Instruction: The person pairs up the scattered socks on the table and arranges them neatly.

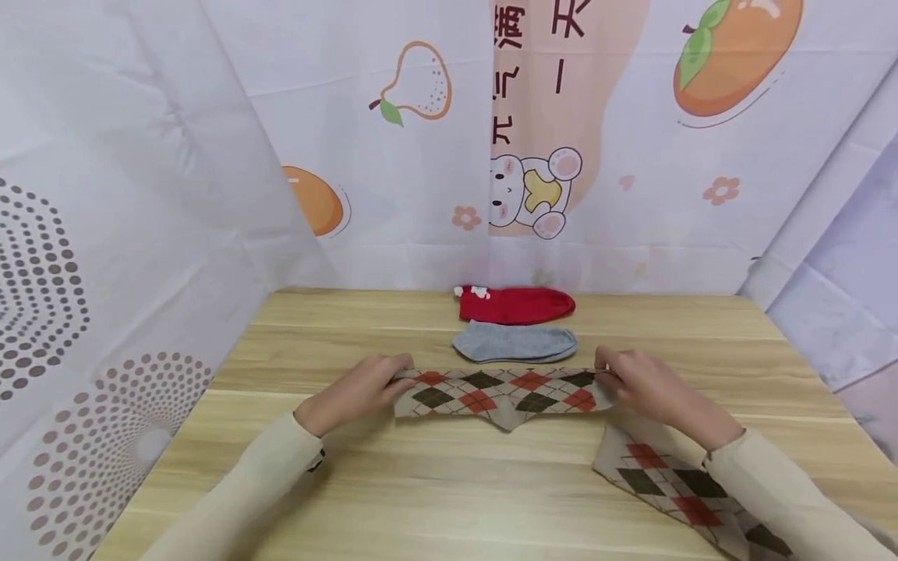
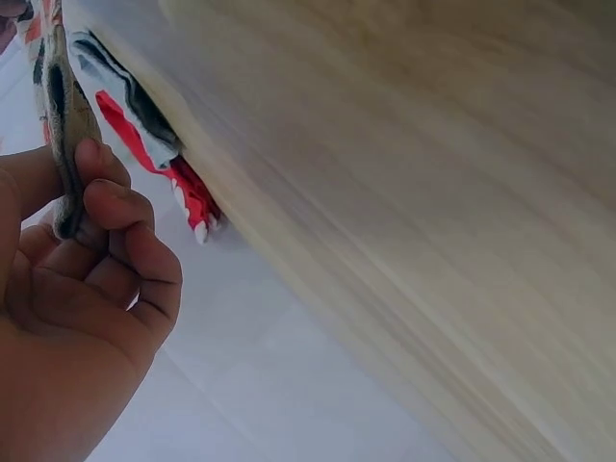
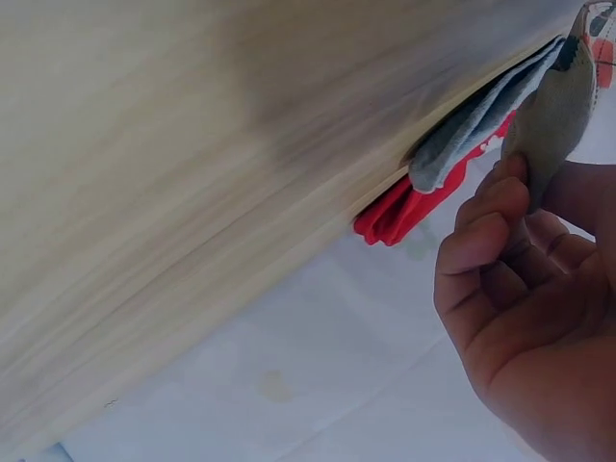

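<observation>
A beige argyle sock (image 1: 507,396) with red and dark green diamonds is stretched sideways between both hands, close over the table. My left hand (image 1: 361,389) pinches its left end between thumb and fingers; in the left wrist view the layered edge of the cuff (image 2: 64,144) shows in that grip. The other end, a plain beige toe (image 3: 558,115) in the right wrist view, is pinched by my right hand (image 1: 652,389). A second argyle sock (image 1: 669,487) lies on the table under my right forearm, which hides part of it.
Beyond the held sock lie a grey sock (image 1: 517,343) and a red sock (image 1: 522,305), side by side near the back of the wooden table (image 1: 449,499). A printed white curtain (image 1: 407,195) hangs along the table's back edge.
</observation>
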